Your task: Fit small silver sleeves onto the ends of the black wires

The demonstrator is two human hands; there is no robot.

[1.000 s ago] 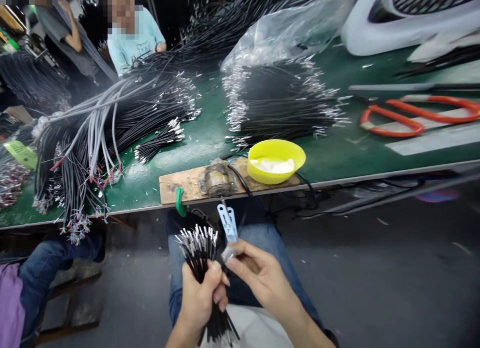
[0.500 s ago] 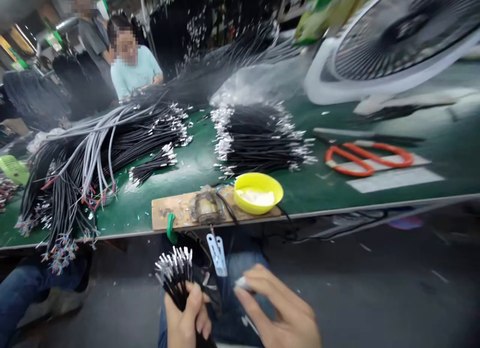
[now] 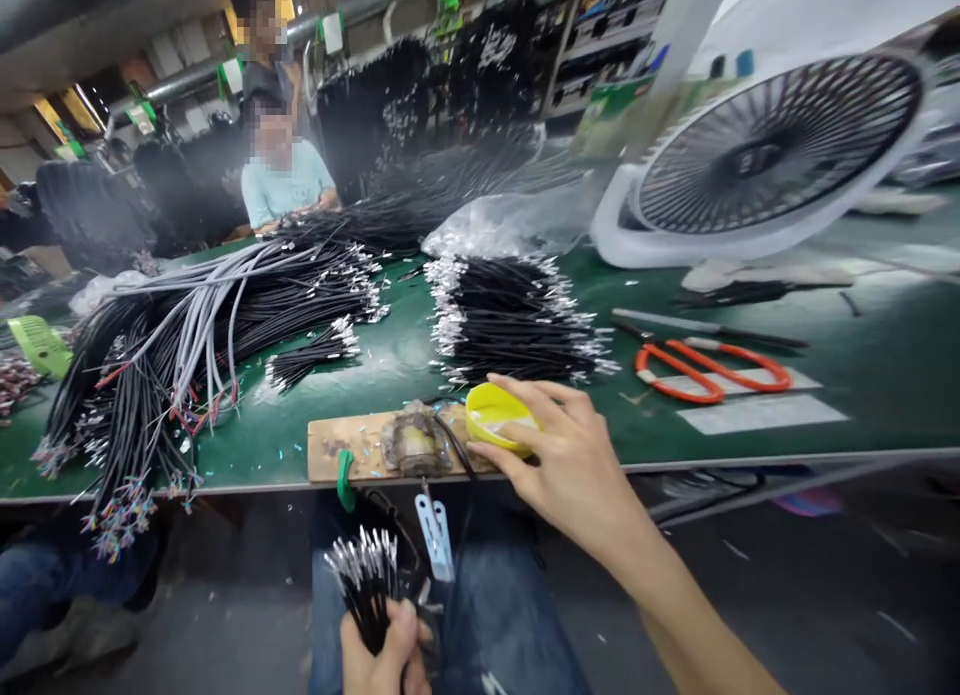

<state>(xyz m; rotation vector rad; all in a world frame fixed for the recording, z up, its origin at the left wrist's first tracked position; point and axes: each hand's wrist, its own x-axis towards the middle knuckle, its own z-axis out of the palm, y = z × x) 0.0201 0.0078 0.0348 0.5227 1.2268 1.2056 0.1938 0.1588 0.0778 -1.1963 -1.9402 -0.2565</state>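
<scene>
"How many of each?"

"One bundle of black cables (image 3: 366, 583), its strands too many to count, in a worker's left hand (image 3: 384, 657). One yellow bowl (image 3: 474, 407) under the right hand (image 3: 571, 457). On the green table (image 3: 405, 330), one motor (image 3: 418, 447) on one wooden board (image 3: 328, 453), one green clip (image 3: 345, 481) at the board's left, one blue clip (image 3: 436, 547) at the motor's near side. One pair of orange-handled scissors (image 3: 750, 386) and one fan (image 3: 757, 160) on the right."

"Where does the held bundle sit?"

"On the near side of the table edge, above blue jeans (image 3: 510, 585). The left fingers are curled tight around it, thumb across the front; its silver ends stand clear on the far side of the fingers, left of the blue clip."

"Which way does it point?"

"Silver ends to the far side, leaning slightly left. The long axis runs near to far; the fist hides the lower part."

"And the right hand?"

"Thumb and fingers parted at the bowl, thumb on the near side, one finger reaching inside. Whether they press the rim, I cannot tell."
</scene>
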